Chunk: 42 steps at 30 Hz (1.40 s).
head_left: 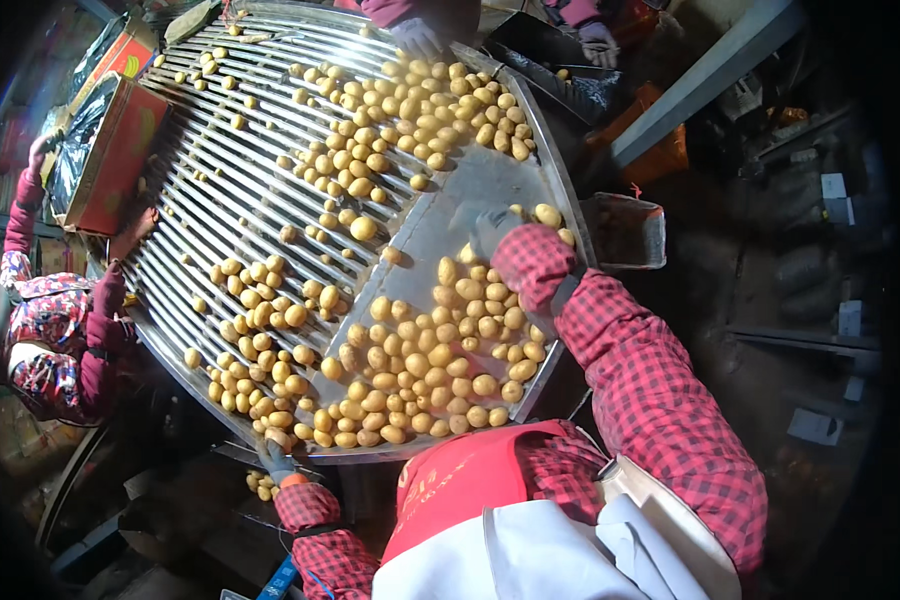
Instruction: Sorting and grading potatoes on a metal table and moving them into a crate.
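Yellow potatoes (418, 364) lie in a loose heap on the smooth metal plate (487, 180) in front of me. My right hand (491, 231), in a grey glove, reaches over this plate by the far side of the heap; it is blurred, and its fingers are hard to make out. At the near left rim of the sorting table, my left hand (276, 460), also gloved, is up against a potato (278, 438); whether the fingers grip it is unclear. More potatoes (259, 330) rest on the metal bars (217, 142) beyond the plate.
Across the table, a co-worker's gloved hand (417, 37) is beside another potato pile (420, 97). A person (60, 337) at left is by a red cardboard box (109, 161) lined with black plastic. A plastic bin (630, 231) and a grey metal beam (705, 82) stand at right.
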{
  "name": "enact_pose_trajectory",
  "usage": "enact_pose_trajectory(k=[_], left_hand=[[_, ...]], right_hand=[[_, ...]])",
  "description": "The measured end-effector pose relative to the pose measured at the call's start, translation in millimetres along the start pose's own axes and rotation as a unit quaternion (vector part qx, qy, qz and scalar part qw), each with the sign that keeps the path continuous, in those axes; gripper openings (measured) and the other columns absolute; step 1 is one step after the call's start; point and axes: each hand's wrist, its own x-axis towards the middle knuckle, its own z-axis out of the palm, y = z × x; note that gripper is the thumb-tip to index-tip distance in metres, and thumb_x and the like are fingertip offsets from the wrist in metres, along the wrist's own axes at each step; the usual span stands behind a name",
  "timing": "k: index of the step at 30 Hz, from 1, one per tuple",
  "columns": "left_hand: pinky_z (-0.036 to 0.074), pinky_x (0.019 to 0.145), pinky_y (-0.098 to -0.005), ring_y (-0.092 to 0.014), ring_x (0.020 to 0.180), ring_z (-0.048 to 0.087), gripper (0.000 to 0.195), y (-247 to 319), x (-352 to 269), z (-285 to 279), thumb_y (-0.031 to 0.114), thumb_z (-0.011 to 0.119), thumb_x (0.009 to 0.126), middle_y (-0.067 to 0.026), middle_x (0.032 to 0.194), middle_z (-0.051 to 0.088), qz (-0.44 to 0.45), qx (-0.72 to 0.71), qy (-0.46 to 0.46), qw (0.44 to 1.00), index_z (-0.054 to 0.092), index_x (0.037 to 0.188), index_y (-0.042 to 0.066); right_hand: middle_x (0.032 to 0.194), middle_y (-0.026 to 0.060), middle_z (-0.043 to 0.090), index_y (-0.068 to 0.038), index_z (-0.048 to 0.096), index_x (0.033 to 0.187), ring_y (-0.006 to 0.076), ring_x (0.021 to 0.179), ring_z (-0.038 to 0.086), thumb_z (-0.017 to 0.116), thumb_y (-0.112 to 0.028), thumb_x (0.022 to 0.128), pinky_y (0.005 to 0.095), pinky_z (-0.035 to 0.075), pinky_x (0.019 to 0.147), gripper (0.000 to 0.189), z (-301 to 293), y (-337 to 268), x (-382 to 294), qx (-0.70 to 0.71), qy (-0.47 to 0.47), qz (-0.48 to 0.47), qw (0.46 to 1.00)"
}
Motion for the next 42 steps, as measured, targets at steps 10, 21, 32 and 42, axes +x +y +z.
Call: enact_pose_trajectory(k=[10,21,32,42], left_hand=[[0.049,0.099,-0.0454,-0.033,0.119,0.056,0.044,125.7,-98.3,154.5,0.037,0.065,0.093,-0.0152,0.125,0.061,-0.092,-0.136,-0.235,0.958,0.063,0.124,0.006],[0.053,0.092,-0.0557,-0.035,0.132,0.049,0.044,104.7,-146.5,113.7,0.035,0.057,0.098,-0.0117,0.142,0.054,-0.381,-0.517,-0.307,0.702,0.054,0.134,0.012],[0.053,0.081,-0.0498,-0.035,0.113,0.056,0.068,152.3,-176.2,162.1,0.066,0.041,0.096,-0.0135,0.123,0.058,-0.442,-0.38,-0.361,0.728,0.049,0.139,0.014],[0.052,0.081,-0.0454,-0.033,0.107,0.057,0.077,135.5,-174.8,150.0,0.067,0.048,0.092,-0.018,0.126,0.058,-0.453,-0.381,-0.408,0.695,0.049,0.135,0.003]], right_hand=[[0.123,0.0144,0.067,-0.02,0.066,0.125,0.0349,0.107,0.066,0.076,-0.025,0.082,0.0404,0.055,0.091,0.044,37.1,-57.7,-57.8,0.402,0.015,-0.084,0.911],[0.155,0.0161,0.036,-0.019,0.055,0.139,0.0346,0.146,0.029,0.062,-0.039,0.093,0.0464,0.032,0.115,0.051,-29.8,-180.6,15.2,0.223,0.116,-0.177,0.952],[0.119,0.012,0.067,-0.008,0.064,0.121,0.0288,0.101,0.067,0.06,-0.032,0.092,0.0387,0.052,0.086,0.038,14.3,-187.9,-85.4,0.398,-0.085,-0.368,0.836],[0.127,0.0079,0.059,-0.015,0.061,0.121,0.0255,0.12,0.054,0.073,-0.04,0.075,0.0426,0.044,0.1,0.054,43.5,-58.2,-95.4,-0.033,0.007,-0.372,0.928]])
